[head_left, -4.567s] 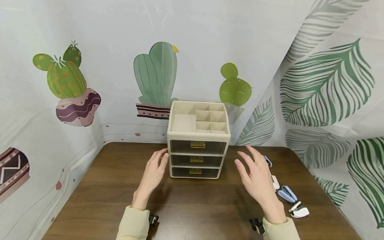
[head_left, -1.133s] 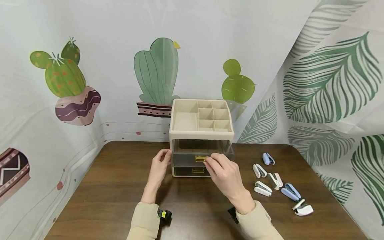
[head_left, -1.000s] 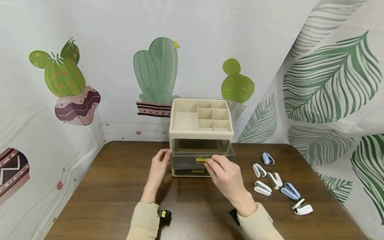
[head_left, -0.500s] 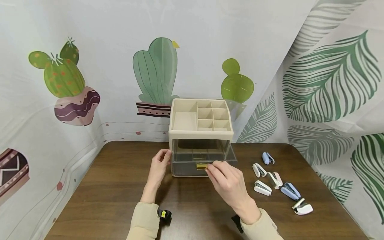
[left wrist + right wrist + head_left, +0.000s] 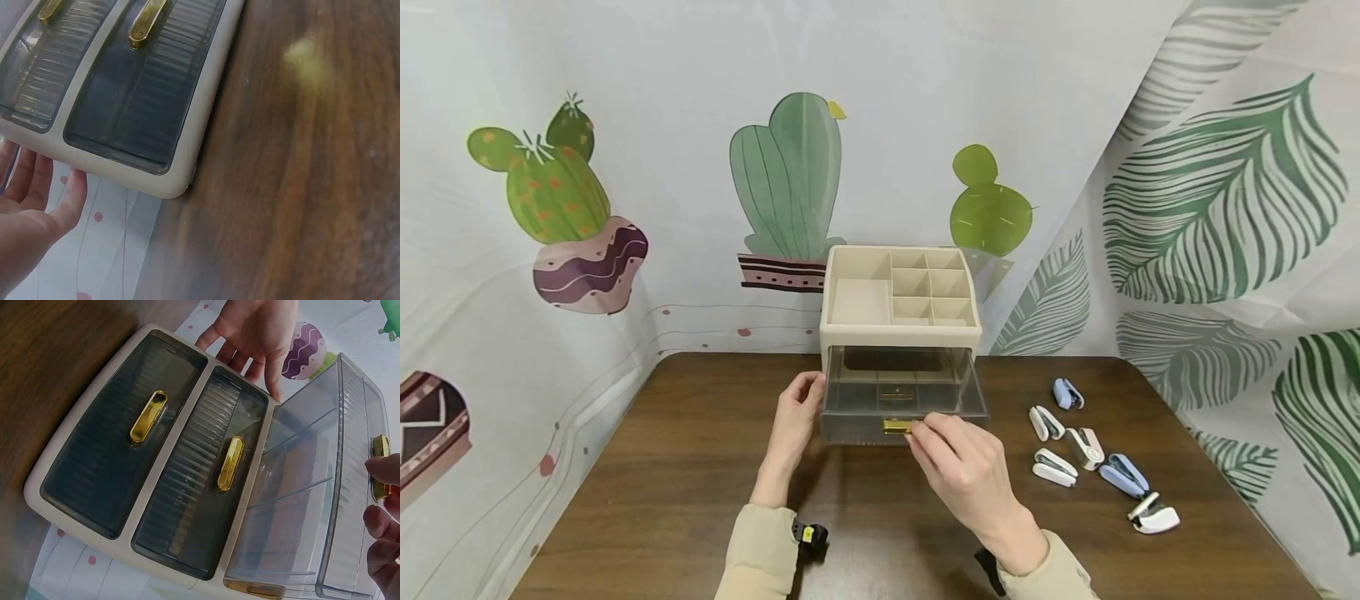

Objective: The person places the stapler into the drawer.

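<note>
Beige organizer (image 5: 901,336) stands near the back edge of the brown wood-grain bench (image 5: 677,467); its clear top drawer (image 5: 853,430) juts out past the front edge. Right hand (image 5: 966,471) pinches the gold handle (image 5: 895,426); left hand (image 5: 793,421), fingers loosely extended, touches the organizer's left side. Bench surface separates drawer from six small staplers (image 5: 1086,448) toward the right edge. Cactus- and leaf-printed cloth (image 5: 895,50) hangs behind and at both sides.

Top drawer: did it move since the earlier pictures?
Yes, the top drawer slid out toward us, from under the organizer's top tray.
</note>
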`<state>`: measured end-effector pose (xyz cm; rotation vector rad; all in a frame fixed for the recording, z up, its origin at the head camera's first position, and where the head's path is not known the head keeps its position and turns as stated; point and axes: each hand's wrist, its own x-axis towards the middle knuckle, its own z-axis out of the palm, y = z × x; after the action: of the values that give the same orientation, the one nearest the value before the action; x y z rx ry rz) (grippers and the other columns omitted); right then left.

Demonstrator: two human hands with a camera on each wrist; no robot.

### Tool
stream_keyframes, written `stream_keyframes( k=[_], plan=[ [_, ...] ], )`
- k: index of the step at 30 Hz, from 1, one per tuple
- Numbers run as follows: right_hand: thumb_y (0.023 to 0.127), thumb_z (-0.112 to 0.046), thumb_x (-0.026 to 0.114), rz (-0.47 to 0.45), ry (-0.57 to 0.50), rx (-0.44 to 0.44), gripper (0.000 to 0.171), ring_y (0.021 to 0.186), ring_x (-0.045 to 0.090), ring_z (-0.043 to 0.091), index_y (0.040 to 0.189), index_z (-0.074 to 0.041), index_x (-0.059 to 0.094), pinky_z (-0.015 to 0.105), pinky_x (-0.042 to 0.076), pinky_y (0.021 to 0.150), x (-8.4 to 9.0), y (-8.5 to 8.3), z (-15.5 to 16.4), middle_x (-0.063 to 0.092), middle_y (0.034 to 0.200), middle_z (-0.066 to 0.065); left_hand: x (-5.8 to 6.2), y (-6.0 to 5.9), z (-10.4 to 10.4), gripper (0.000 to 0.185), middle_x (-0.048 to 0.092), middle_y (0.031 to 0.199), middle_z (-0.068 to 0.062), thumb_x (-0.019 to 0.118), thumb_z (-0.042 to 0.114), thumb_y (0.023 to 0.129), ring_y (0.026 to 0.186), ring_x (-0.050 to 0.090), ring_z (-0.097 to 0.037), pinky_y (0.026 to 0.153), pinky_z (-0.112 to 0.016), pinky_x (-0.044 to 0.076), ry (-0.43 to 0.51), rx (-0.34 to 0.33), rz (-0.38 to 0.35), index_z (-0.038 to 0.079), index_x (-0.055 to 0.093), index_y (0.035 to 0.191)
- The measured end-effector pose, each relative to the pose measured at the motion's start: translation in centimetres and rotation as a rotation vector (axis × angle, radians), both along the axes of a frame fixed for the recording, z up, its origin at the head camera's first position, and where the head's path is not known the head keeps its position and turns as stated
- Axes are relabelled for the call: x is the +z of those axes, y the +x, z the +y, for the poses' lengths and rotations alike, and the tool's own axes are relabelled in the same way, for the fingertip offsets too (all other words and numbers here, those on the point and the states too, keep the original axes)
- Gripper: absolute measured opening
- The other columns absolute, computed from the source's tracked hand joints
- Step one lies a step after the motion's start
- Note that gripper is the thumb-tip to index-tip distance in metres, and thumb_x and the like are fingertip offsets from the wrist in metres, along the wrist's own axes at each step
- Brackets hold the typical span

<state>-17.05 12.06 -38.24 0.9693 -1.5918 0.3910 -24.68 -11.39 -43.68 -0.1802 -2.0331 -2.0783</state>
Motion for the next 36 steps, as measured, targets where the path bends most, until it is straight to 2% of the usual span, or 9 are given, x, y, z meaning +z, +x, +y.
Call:
stream_keyframes(
  k=[7, 13, 18, 24, 28, 32, 36],
  plan=[
    [0.095, -0.01, 0.062, -0.009, -0.001, -0.022, 0.018, 0.058, 0.059, 0.017, 0.085, 0.001, 0.072, 0.028, 0.049, 0.049, -0.1, 0.2, -0.1, 0.063, 0.08, 0.007, -0.2, -0.1, 0.1, 0.021, 0.055, 0.083, 0.001, 0.058, 0.01, 0.1, 0.075, 0.051, -0.008, 0.067, -0.02, 0.045, 0.014, 0.002, 0.023, -0.009, 0.061, 0.107],
    [0.095, -0.017, 0.062, -0.102, 0.004, -0.031, 0.02, 0.056, 0.058, 0.015, 0.082, -0.004, 0.071, 0.028, 0.048, 0.047, 0.4, 0.8, 0.3, 0.061, 0.077, 0.003, -0.2, -0.1, 0.0, 0.02, 0.056, 0.082, 0.002, 0.058, 0.01, 0.099, 0.073, 0.051, -0.009, 0.066, -0.02, 0.045, -0.008, 0.013, 0.04, -0.009, 0.062, 0.106],
    [0.096, -0.018, 0.06, -0.174, -0.071, -0.007, 0.025, 0.051, 0.054, 0.011, 0.074, -0.009, 0.068, 0.025, 0.045, 0.046, 1.3, 1.1, 1.5, 0.06, 0.071, -0.002, -0.1, -0.1, 0.0, 0.021, 0.056, 0.084, 0.001, 0.058, 0.011, 0.099, 0.076, 0.052, -0.008, 0.068, -0.021, 0.046, -0.016, 0.01, 0.033, -0.008, 0.062, 0.106],
    [0.097, -0.019, 0.059, -0.166, -0.179, -0.002, 0.03, 0.051, 0.054, 0.013, 0.072, -0.005, 0.068, 0.025, 0.046, 0.047, 2.0, 0.6, 3.8, 0.061, 0.068, 0.001, 0.0, -0.1, 0.0, 0.023, 0.057, 0.085, 0.0, 0.058, 0.011, 0.1, 0.078, 0.052, -0.008, 0.069, -0.021, 0.046, 0.002, 0.005, 0.015, -0.01, 0.061, 0.108],
    [0.098, -0.023, 0.058, -0.228, -0.266, -0.085, 0.033, 0.055, 0.054, 0.016, 0.073, -0.004, 0.068, 0.028, 0.044, 0.051, 2.4, 0.4, 6.8, 0.06, 0.067, 0.002, 0.0, 0.0, 0.1, 0.024, 0.056, 0.085, 0.0, 0.057, 0.012, 0.1, 0.076, 0.052, -0.009, 0.069, -0.021, 0.045, -0.012, 0.004, 0.007, -0.01, 0.061, 0.108],
    [0.095, -0.018, 0.061, -0.398, -0.3, -0.224, 0.021, 0.06, 0.051, 0.013, 0.081, -0.005, 0.071, 0.026, 0.04, 0.056, 2.5, 0.6, 10.2, 0.06, 0.07, 0.0, 0.0, 0.1, 0.0, 0.024, 0.057, 0.084, 0.0, 0.057, 0.013, 0.1, 0.076, 0.052, -0.009, 0.068, -0.021, 0.046, -0.025, 0.012, 0.008, -0.009, 0.061, 0.108],
    [0.091, -0.012, 0.067, -0.592, -0.286, -0.363, 0.008, 0.065, 0.05, 0.008, 0.089, -0.007, 0.073, 0.024, 0.04, 0.061, 2.0, 0.6, 13.3, 0.062, 0.075, -0.003, 0.0, 0.1, -0.1, 0.024, 0.058, 0.085, 0.0, 0.057, 0.014, 0.1, 0.079, 0.053, -0.009, 0.07, -0.021, 0.047, -0.031, 0.01, 0.009, -0.009, 0.062, 0.109]
  ],
)
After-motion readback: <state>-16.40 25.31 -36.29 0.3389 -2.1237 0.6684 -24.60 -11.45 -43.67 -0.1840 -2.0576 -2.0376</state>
